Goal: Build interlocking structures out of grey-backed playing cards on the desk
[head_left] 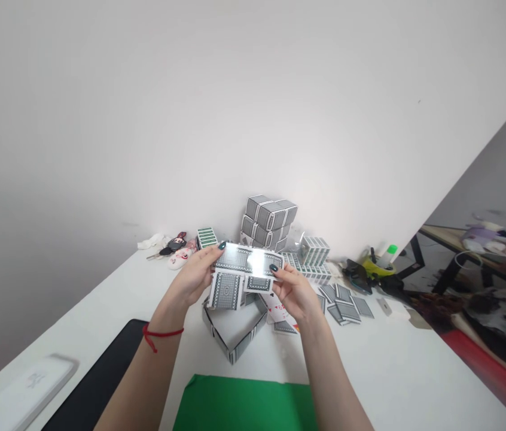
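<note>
Between my two hands is a panel of joined playing cards (pixel 227 290), patterned backs facing me, with light glaring off its upper right. My left hand (pixel 197 272) pinches its left edge, thumb on top. At the right end, my right hand (pixel 295 290) grips it the same way; both sets of fingers are partly hidden behind. Under the panel, an open box made of cards (pixel 232 347) rests on the white table, its far side partly covered. Beside my right hand, face-up cards (pixel 275 308) show red marks.
Stacked card blocks (pixel 271 215) stand against the wall, with green-patterned card blocks (pixel 314 251) to their right. Loose cards (pixel 347 310) are scattered at right. Keys (pixel 167 248), a green sheet (pixel 244 404), a black mat (pixel 100 377) and a white case (pixel 33 389) lie around.
</note>
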### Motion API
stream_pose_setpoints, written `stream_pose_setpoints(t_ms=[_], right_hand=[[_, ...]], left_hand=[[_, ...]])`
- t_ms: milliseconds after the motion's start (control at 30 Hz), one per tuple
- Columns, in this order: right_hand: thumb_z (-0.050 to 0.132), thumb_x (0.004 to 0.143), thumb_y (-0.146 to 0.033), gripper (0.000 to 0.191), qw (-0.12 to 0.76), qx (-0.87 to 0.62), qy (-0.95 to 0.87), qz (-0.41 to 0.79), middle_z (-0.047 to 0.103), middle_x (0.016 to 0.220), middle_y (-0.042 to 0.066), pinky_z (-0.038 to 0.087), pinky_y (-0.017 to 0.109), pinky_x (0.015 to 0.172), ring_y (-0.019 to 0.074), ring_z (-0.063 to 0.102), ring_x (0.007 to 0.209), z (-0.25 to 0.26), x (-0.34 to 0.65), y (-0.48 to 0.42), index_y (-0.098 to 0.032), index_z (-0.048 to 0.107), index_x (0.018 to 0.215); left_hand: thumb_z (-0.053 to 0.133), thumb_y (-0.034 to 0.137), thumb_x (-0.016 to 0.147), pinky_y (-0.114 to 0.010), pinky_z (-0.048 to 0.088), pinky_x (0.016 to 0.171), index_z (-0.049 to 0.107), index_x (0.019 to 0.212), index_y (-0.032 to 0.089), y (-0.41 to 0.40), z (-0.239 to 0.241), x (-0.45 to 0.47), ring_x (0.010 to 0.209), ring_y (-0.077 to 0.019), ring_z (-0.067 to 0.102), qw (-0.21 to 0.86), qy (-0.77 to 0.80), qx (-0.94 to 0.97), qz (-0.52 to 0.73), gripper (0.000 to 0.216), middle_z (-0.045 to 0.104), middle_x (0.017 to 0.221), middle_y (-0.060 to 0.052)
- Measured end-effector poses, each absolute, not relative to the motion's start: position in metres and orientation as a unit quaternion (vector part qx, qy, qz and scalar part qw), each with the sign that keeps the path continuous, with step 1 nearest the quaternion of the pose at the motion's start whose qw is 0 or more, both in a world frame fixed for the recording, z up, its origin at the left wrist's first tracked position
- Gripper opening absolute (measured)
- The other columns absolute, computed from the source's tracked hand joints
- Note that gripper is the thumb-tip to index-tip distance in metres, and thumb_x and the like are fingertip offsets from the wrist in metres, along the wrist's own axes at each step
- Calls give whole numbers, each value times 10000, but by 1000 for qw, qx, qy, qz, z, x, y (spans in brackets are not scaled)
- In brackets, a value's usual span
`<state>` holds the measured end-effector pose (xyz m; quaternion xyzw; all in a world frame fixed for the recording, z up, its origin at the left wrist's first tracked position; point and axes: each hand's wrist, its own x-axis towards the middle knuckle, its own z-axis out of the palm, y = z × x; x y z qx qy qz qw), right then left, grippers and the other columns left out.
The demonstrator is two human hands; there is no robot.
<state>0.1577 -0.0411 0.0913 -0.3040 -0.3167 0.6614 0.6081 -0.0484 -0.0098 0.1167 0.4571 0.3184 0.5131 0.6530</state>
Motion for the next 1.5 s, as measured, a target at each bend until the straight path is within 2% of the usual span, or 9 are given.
stream_pose_setpoints(t_ms=[133,300,533,667,967,1233,1333,1400,1500], right_hand=[[698,651,-108,156,613,-295,-302,668,699,772,-2,564,205,632,116,666,672,88,161,-38,-160,627,780],[645,666,-52,223,598,-276,-273,701,700,802,-8,548,154,633,94,666,679,84,163,-34,-156,620,862],[604,720,-98,116,587,-278,-268,711,690,713,4,550,171,576,111,658,617,80,161,-32,-145,612,826],[624,700,-81,176,607,-298,-244,695,693,744,-10,554,193,565,110,654,600,81,161,-33,-163,602,855],[734,615,-124,338,627,-345,-267,645,686,709,-26,492,167,456,85,607,511,88,162,-38,-177,586,914],[737,632,-330,343,663,-398,-325,544,671,709,-9,500,242,524,127,615,557,78,168,-30,-195,565,896],[550,765,-438,287,607,-536,-443,385,670,789,33,509,318,635,176,641,676,56,181,-18,-189,563,907],[467,804,-393,256,450,-673,-547,213,673,857,52,479,320,723,190,634,792,36,187,-10,-189,597,890],[631,672,-286,191,370,-708,-573,184,670,922,99,411,344,837,240,601,905,7,187,-3,-167,648,821]], left_hand=[[648,240,741,-190,477,538,599,921,142,-9,119,-59,613,-97,600,669,322,463,485,211,670,850,-49],[643,190,725,-180,459,501,565,848,127,-11,121,-57,582,-95,587,667,336,448,491,159,661,811,-56],[670,205,706,-191,469,541,548,819,126,-8,115,-49,602,-113,610,639,349,448,519,184,663,757,-40],[691,245,699,-193,472,529,559,843,134,-9,116,-51,603,-116,619,623,383,454,509,224,674,780,-46],[618,350,768,-247,520,575,641,881,137,0,97,-57,715,-185,661,737,304,399,453,242,705,858,-104],[717,131,627,-256,523,587,650,805,86,-2,102,-47,626,-163,646,706,332,430,454,196,700,759,-90],[681,121,661,-226,526,578,645,820,104,2,101,-48,627,-142,643,680,333,392,522,164,703,765,-64],[659,113,683,-213,532,593,640,843,120,5,100,-49,663,-139,652,666,324,370,561,161,708,798,-54],[638,113,705,-229,549,622,630,875,127,7,100,-48,709,-150,663,661,315,350,584,172,710,838,-56]])
